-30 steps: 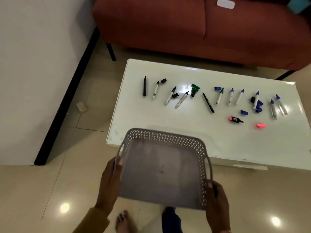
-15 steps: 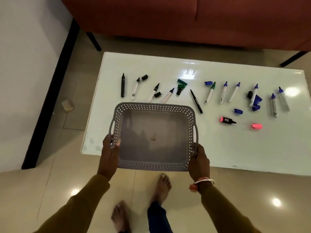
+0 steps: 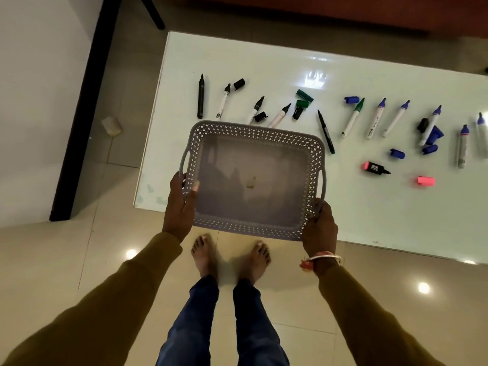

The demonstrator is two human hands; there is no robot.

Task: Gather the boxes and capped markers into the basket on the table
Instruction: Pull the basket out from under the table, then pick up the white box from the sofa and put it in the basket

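Observation:
A grey perforated basket (image 3: 253, 130) with side handles hangs over the near left part of the white table (image 3: 369, 215). My left hand (image 3: 181, 204) grips its left rim and my right hand (image 3: 319, 228) grips its right handle. Only a small scrap lies inside the basket. Beyond it, a row of markers lies on the table with loose caps among them: a black marker (image 3: 200, 96), a white marker with a green tip (image 3: 352, 117), a blue-tipped marker (image 3: 375, 118), a black highlighter with a pink end (image 3: 376, 168) and a pink cap (image 3: 425, 180). No boxes show.
A red sofa (image 3: 343, 11) stands behind the table, with its dark leg (image 3: 151, 11) at the far left. A white wall with a black skirting (image 3: 84, 109) runs along the left. A small pale object (image 3: 111, 126) lies on the tiled floor. My bare feet (image 3: 229, 254) stand at the table's near edge.
I have stepped up to the table, and both hands have carried the basket forward over its near left part. My view has tilted further down.

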